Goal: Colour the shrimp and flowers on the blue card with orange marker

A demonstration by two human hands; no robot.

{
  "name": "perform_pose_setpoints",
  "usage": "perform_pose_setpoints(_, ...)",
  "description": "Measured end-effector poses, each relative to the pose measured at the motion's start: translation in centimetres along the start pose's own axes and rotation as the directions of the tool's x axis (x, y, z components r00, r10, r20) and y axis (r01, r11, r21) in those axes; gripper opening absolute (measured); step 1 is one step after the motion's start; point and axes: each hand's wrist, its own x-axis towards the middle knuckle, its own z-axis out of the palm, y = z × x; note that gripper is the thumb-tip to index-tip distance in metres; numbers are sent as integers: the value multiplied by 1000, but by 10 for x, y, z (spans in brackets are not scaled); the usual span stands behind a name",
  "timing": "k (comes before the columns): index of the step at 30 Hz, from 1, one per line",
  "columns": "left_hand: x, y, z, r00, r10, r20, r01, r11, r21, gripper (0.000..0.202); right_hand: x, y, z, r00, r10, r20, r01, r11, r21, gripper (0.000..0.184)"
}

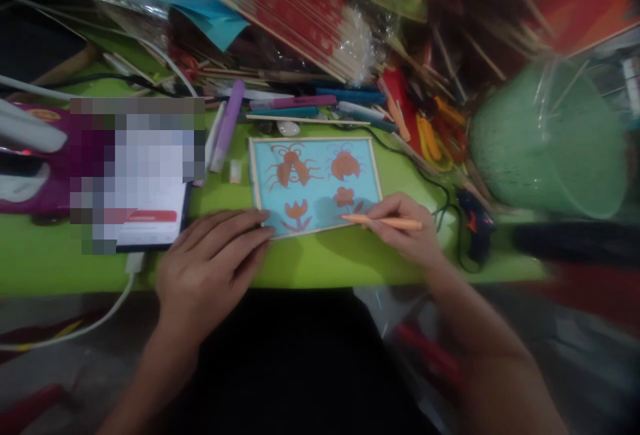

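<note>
A light-blue picture card (315, 185) with a thin wooden stick border lies on the green tabletop. Orange-brown shapes cover it: two insects with legs and feelers, a tulip and a round-petalled flower. My left hand (215, 255) lies stretched out, its fingertips resting on the card's lower left corner. Between the fingers of my right hand (407, 225) is a slim orange marker (400, 223), its tip pointing left at the stem below the round-petalled flower. Whether the tip touches the surface I cannot tell.
A charging phone (150, 221), partly pixelated, lies left, beside a purple device (55, 181). Several markers (230, 121) and sticks lie behind the card. Yellow-handled scissors (433, 141), a green bin (550, 141) and a dark glue gun (474, 225) with a cord are to the right.
</note>
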Motion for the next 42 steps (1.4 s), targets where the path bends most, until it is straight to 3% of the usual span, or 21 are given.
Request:
perform_pose_setpoints(10,-1,-1,1,1000,1,-2,0,1000,10,30,0,0,1,1000,-16,6,16,1000,3,10)
perform_pose_setpoints(42,0,-1,0,1000,19,3,-19,1000,23,30,-6,13,-2,986,45,-159,-38,998,48,11)
